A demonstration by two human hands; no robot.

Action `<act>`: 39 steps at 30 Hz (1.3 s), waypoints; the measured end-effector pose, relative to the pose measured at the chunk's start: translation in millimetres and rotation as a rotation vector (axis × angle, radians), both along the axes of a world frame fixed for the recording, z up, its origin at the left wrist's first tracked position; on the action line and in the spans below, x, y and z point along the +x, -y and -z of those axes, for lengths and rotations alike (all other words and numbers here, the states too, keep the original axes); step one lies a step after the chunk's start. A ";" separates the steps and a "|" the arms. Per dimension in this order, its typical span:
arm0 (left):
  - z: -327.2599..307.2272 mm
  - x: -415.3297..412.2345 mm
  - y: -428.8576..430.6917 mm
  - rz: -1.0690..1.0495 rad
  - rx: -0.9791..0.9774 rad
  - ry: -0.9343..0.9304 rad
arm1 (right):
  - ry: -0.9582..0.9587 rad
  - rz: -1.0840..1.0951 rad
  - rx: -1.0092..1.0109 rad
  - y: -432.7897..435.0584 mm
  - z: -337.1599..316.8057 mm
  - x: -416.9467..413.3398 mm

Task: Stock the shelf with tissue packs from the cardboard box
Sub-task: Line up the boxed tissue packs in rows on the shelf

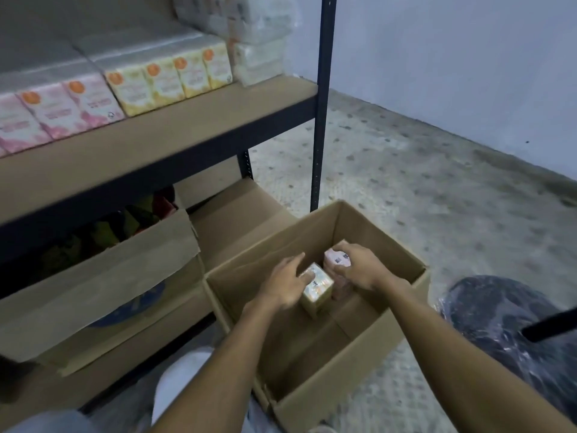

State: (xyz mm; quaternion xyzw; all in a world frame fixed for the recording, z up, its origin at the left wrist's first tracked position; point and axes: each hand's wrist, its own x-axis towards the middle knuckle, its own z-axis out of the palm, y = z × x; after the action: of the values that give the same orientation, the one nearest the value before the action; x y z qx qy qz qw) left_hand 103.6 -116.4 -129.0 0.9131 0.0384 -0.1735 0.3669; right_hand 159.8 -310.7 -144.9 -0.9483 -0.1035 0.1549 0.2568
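An open cardboard box (402, 314) stands on the floor in front of me, and both hands reach into it. My left hand (285, 284) grips a yellow tissue pack (318, 287) from its left side. My right hand (359, 267) curls over the top of a pink tissue pack (338, 260) beside it. The shelf board (175, 132) above holds pink packs (56, 110) at the left and yellow packs (175, 76) to their right.
White wrapped packs (259, 42) are stacked at the shelf's right end by the dark upright post (323, 104). Another open carton (103, 276) with colourful goods sits under the shelf. A dark plastic-wrapped bundle (512, 332) lies on the speckled floor at right.
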 end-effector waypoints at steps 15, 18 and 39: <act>91.1 47.6 37.3 -0.194 -0.060 -0.159 | -0.036 0.071 -0.100 7.7 76.3 69.7; 103.4 49.1 43.5 -0.262 -0.115 -0.185 | -0.061 0.071 -0.102 4.0 86.1 73.0; 132.9 35.1 33.8 -0.642 -0.248 -0.236 | -0.159 0.157 -0.286 -4.7 96.8 67.0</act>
State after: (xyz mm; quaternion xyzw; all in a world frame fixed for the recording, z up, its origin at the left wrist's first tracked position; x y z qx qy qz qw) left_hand 138.7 -150.3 -261.9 0.7767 0.3440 -0.1572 0.5037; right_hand 226.8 -306.0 -241.7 -0.9651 0.0143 0.2220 0.1379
